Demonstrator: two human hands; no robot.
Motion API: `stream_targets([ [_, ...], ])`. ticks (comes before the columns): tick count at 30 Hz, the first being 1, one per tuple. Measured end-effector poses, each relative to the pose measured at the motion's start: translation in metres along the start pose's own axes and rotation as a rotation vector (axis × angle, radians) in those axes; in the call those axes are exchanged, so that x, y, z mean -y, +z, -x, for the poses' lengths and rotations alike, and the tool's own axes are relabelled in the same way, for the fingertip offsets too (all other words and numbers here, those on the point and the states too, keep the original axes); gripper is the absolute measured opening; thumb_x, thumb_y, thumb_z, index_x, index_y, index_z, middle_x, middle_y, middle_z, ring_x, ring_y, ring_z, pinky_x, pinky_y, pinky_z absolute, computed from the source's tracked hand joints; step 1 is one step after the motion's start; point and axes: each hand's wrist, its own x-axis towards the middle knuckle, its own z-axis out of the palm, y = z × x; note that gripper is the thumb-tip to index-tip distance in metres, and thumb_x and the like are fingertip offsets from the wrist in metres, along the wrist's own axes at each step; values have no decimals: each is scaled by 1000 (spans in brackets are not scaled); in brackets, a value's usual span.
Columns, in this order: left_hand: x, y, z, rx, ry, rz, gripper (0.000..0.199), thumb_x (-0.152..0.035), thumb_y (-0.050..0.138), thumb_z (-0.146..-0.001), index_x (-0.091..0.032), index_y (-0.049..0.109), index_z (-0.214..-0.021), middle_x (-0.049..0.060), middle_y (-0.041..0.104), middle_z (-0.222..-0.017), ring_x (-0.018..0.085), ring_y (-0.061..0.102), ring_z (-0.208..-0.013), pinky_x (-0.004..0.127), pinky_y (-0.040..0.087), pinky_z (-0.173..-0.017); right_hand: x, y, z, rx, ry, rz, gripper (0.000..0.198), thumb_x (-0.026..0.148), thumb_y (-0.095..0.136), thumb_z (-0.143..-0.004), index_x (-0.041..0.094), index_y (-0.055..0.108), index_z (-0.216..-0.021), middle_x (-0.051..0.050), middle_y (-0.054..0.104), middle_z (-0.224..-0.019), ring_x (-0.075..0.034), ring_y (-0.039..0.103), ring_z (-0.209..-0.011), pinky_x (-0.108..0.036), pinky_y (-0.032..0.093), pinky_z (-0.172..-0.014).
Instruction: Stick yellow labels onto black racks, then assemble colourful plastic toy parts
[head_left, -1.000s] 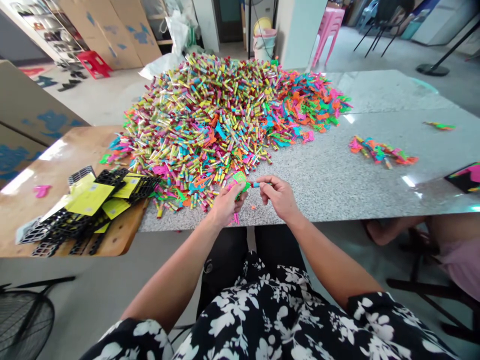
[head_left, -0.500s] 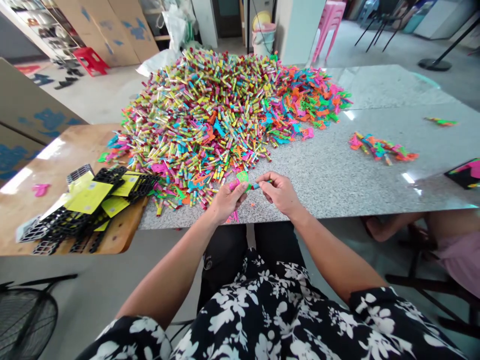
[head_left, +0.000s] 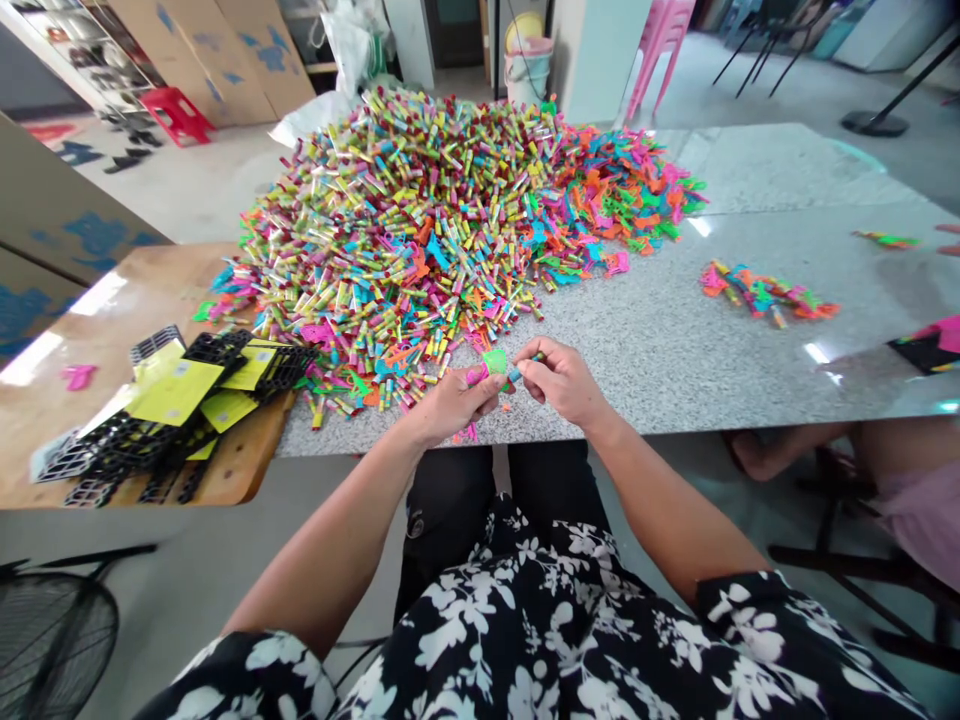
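Observation:
In front of me, over the table's near edge, my left hand (head_left: 461, 402) is closed around a bright green plastic toy piece (head_left: 494, 361), with a pink piece (head_left: 475, 375) beside it in the same grip. My right hand (head_left: 561, 388) pinches a small tube (head_left: 515, 375), bluish at the end that shows; the fingers cover much of it. The tube's end is close to the green piece, and I cannot tell whether they touch. Just beyond both hands rises a big heap of small labelled tubes (head_left: 390, 210), mixed with coloured plastic toy pieces (head_left: 622, 195).
Black plastic racks with yellow cards (head_left: 176, 390) lie stacked on the wooden board (head_left: 247, 470) at left, near a pink piece (head_left: 79, 376). A small group of toys (head_left: 769, 295) lies on the stone tabletop (head_left: 660, 360). Another person's hand (head_left: 951, 240) shows at the right edge.
The green piece has tilted and shifted slightly right and down in my left hand. My right hand stays nearly in place. Another person's hand has come into view at the right edge.

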Motion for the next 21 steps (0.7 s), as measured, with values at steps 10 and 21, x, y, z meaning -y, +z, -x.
stream_targets([
  [10,42,-74,25,-427,49,-836,38,-42,58,-102,-22,73,-130,11,77,-125,29,72,-113,43,53,-104,-35,-96,-5,-822,143,-173,15,44,58,-95,30,56,-94,2,65,-75,-14,51,-55,-24,37,-46],
  [21,18,-50,-3,-282,-30,-1260,35,-48,63,-98,-20,77,-114,16,78,-114,35,74,-106,44,56,-91,-67,56,-18,70,-6,1060,27,33,58,-105,21,75,-123,-13,69,-128,-23,70,-95,-34,53,-84],
])
